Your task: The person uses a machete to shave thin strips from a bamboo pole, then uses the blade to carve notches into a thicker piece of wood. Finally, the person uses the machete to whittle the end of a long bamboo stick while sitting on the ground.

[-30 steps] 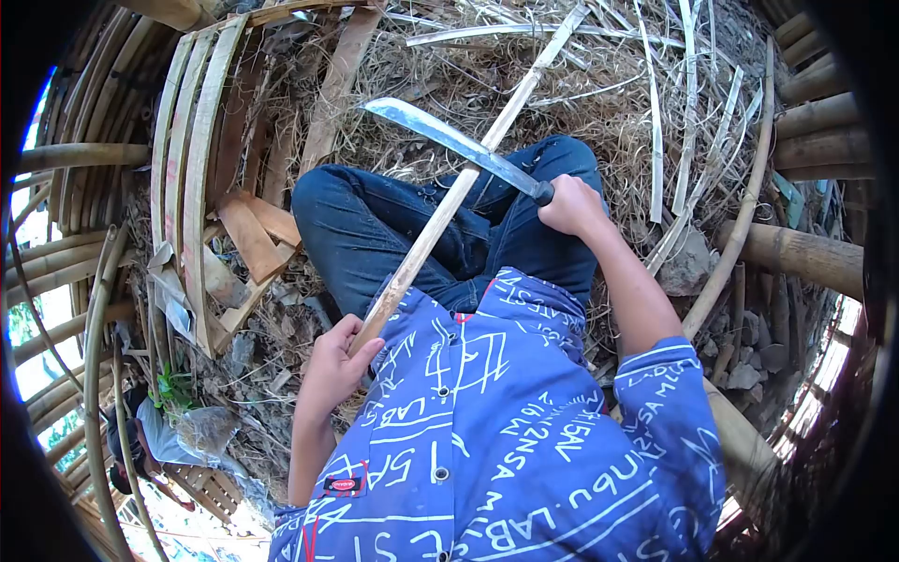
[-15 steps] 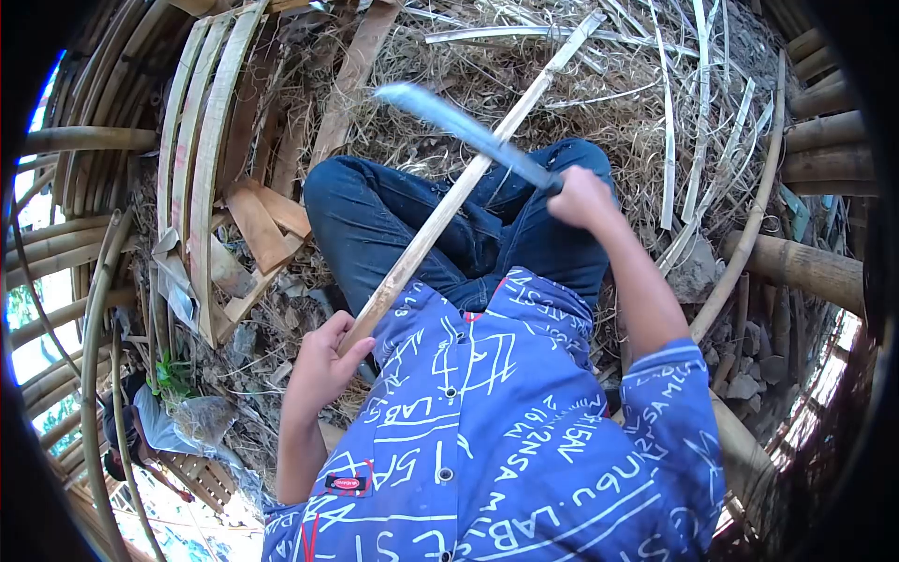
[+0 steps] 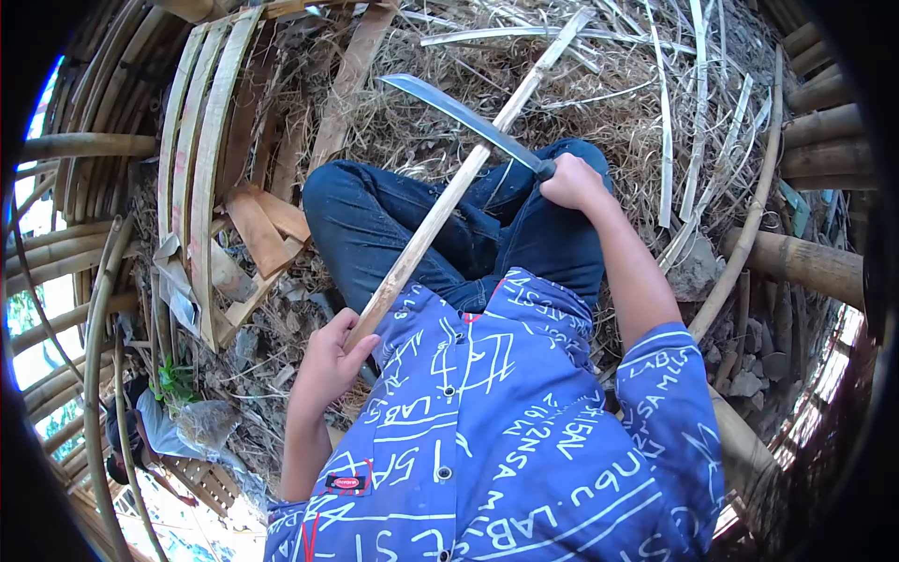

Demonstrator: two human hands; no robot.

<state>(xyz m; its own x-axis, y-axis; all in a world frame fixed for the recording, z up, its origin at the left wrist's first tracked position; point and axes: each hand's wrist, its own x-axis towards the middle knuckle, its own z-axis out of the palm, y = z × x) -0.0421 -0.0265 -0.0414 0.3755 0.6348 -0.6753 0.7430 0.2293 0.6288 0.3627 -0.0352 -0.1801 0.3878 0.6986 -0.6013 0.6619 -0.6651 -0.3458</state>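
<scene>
Stretching along the left, pale wooden slats (image 3: 210,159) stand beside short brown boards (image 3: 257,229). Next, the left hand (image 3: 328,361) is wrapped around the near end of a wooden stick (image 3: 426,236) slanting over the crossed legs (image 3: 361,225). A curved knife (image 3: 459,111) crosses the stick, its handle (image 3: 545,170) clasped in the right hand (image 3: 574,183). Rightmost, thin strips (image 3: 664,131) lie over shavings (image 3: 613,120).
</scene>
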